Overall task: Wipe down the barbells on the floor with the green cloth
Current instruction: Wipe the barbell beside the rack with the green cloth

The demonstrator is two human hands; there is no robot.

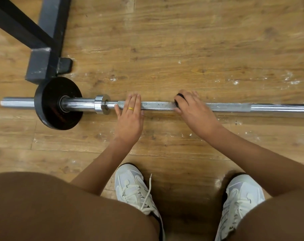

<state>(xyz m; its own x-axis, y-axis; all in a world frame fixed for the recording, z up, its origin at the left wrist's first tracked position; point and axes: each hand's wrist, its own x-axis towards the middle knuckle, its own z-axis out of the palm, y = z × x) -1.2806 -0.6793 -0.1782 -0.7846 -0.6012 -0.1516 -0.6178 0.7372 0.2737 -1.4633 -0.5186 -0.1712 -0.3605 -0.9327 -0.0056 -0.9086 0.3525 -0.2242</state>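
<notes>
Just right of the black round weight plate (58, 103), the left hand (129, 119) lies flat, fingers straight, on the long chrome steel barbell (158, 105) — the right hand (194, 112) wraps a dark bunched cloth (180, 97) round its knurling. Keep that wrap snug and stroke lengthwise.

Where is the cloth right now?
In the head view, the cloth is held by the right hand on the barbell, right of the left hand.

Warm indoor light, sharp centre, wide-angle bending at edges.
</notes>
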